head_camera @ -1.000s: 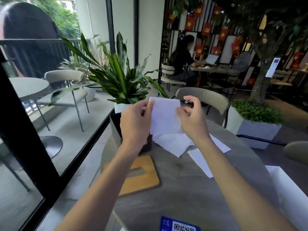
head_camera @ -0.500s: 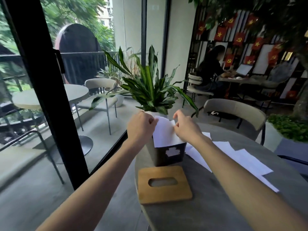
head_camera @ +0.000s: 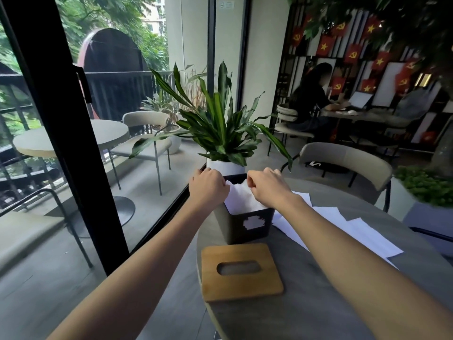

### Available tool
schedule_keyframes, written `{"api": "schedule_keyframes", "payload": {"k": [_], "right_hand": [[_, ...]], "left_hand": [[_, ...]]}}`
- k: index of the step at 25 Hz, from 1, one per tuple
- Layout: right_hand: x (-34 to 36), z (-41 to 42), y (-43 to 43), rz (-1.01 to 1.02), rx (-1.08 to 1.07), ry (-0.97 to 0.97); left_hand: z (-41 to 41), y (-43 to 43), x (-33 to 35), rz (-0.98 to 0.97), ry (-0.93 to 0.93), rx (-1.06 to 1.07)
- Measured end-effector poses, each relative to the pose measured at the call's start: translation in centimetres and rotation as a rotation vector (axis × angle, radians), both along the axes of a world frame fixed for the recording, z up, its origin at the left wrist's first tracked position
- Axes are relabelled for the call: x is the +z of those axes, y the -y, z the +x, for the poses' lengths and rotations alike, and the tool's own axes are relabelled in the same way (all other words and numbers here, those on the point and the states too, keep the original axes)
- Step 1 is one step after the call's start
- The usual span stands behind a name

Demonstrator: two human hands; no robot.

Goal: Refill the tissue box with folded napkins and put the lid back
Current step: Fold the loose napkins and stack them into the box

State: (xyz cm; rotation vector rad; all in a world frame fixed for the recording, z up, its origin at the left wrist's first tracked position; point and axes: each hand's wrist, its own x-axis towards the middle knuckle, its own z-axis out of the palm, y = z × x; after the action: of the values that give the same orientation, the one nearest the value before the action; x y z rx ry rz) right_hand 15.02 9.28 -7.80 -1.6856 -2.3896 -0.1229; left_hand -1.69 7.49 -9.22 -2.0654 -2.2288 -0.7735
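Note:
A black tissue box stands open near the far left edge of the round grey table. A white folded napkin sticks up out of the box. My left hand grips the napkin's left side over the box rim. My right hand pinches its top right corner. The wooden lid with an oval slot lies flat on the table in front of the box. More white napkins lie spread on the table to the right of the box.
A potted green plant stands just behind the box. A grey chair sits at the table's far side, and a planter is at the right. A glass wall with a black frame runs along the left. A person sits at a distant table.
Both hands have pushed the napkin down from above the table into the box. The camera view has swung left and lower.

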Motion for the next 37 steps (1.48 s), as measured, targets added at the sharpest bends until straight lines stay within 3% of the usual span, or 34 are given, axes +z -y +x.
{"api": "schedule_keyframes", "payload": {"k": [11,19,24,28,33,35,37], "right_hand": [[-0.3,-1.8,-1.0,-0.17,0.005,0.182],[-1.0,-2.1,-1.9,-0.159,0.026,0.265],[-1.2,-1.8,-1.7,-0.145,0.052,0.284],[-1.3,-1.8,-1.7,-0.105,0.089,0.183],[-0.2,-1.1,-1.0,-0.123,0.09,0.278],[0.0,-0.4,-0.9,-0.209,0.089,0.294],[-0.1,0.0,-1.0,-0.318,0.088,0.267]], "left_hand": [[0.6,-1.9,1.6,-0.316,-0.249,-0.012],[1.6,-3.5,1.7,-0.492,-0.342,0.003],[2.0,-3.5,1.7,-0.504,-0.369,0.002],[1.9,-3.1,1.8,-0.461,-0.377,-0.023],[3.6,-1.4,2.0,-0.1,-0.765,-0.135],[4.5,-0.7,2.1,-0.159,-0.764,-0.252],[5.0,-0.1,2.3,-0.387,-0.647,-0.313]]}}
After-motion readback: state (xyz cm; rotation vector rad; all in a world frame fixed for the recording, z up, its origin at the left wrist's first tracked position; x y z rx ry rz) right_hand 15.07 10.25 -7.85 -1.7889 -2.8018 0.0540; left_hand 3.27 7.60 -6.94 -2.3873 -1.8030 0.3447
